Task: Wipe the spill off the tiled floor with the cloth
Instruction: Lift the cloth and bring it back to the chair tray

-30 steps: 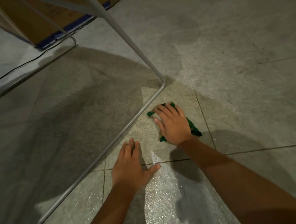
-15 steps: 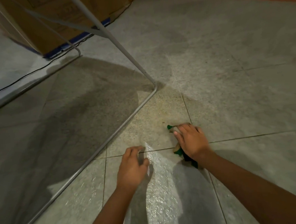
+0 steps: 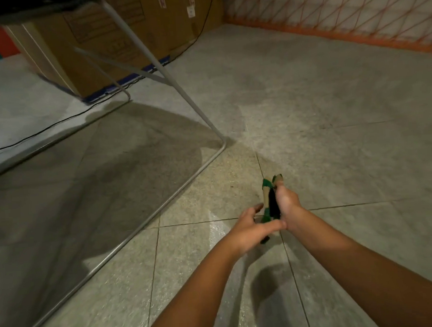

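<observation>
A green cloth (image 3: pixel 268 205) hangs bunched above the grey tiled floor (image 3: pixel 336 156), lifted clear of it. My right hand (image 3: pixel 287 204) grips its upper part from the right. Just below and left, my left hand (image 3: pixel 252 229) curls around the cloth's lower part, thumb toward the right wrist. A glossy wet sheen (image 3: pixel 214 229) lies on the tiles under and in front of my hands. The cloth's lower end is partly hidden behind my left hand.
A grey metal tube frame (image 3: pixel 185 180) slants across the floor to the left, with a leg (image 3: pixel 164 73) rising from its corner. Cardboard boxes (image 3: pixel 116 43) and a black cable (image 3: pixel 43 131) sit at the back left. An orange-trimmed wall (image 3: pixel 339 11) runs at the back right.
The cloth went from being pressed flat on the floor under my right hand to being lifted off it. My left hand left the floor and took hold of the cloth too.
</observation>
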`<state>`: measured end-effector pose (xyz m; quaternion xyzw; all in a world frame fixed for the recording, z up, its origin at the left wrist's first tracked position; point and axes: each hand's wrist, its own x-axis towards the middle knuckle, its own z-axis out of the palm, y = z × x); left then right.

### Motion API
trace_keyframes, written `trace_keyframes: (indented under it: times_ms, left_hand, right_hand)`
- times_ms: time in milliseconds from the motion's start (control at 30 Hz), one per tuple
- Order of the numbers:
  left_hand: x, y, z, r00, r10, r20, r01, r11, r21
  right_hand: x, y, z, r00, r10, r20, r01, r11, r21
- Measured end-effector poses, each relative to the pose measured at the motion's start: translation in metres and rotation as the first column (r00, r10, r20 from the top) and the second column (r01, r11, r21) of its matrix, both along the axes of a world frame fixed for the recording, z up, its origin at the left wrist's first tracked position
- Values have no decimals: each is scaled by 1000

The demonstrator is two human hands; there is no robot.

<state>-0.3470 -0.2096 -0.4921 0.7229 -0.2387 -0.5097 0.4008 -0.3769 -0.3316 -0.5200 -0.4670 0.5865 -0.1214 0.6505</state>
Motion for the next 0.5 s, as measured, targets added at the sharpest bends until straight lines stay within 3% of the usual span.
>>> trace_keyframes:
  times_ms: [300,500]
  left_hand:
    - [45,-23,77,968,17,251,-3,998,-59]
    - [83,-5,160,969,221,115,-206,970,-127]
  right_hand:
    - [-3,-2,68,972,10,233,-11,1000,1]
    - [-4,19,143,957,77,281,-105,991,87]
